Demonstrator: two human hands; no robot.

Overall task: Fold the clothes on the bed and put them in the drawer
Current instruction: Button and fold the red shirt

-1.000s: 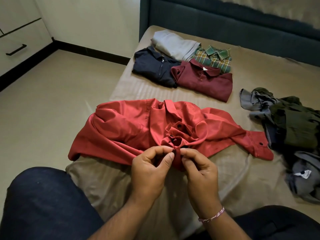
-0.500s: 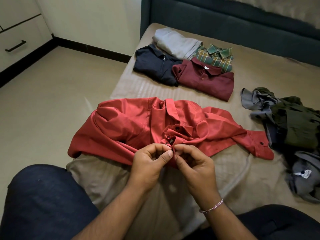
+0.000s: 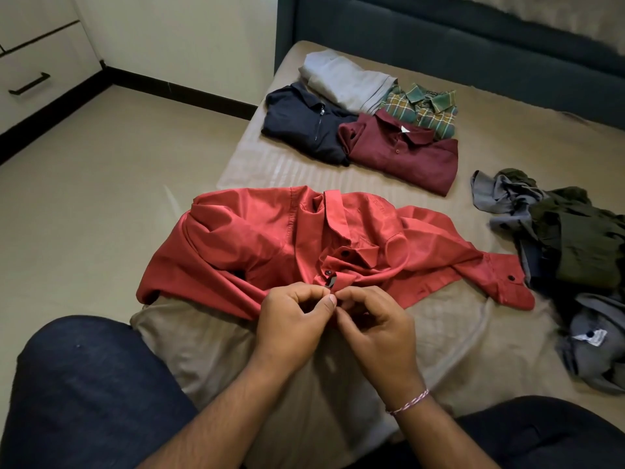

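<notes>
1. The red shirt (image 3: 257, 245) lies on the near part of the bed (image 3: 507, 137), front side up.
2. Its long axis runs left to right across the bed; the collar points away from the person, and one sleeve with a dark cuff button (image 3: 612, 277) reaches to the right.
3. The left hand (image 3: 291, 328) and the right hand (image 3: 378, 330) meet at the button placket; both pinch the red cloth with curled fingers.
4. Four folded garments lie farther back: a navy shirt (image 3: 301, 123), a grey garment (image 3: 345, 79), a plaid shirt (image 3: 422, 106) and a maroon shirt (image 3: 402, 154).
5. A pile of unfolded clothes (image 3: 575, 252) lies on the right.
</notes>
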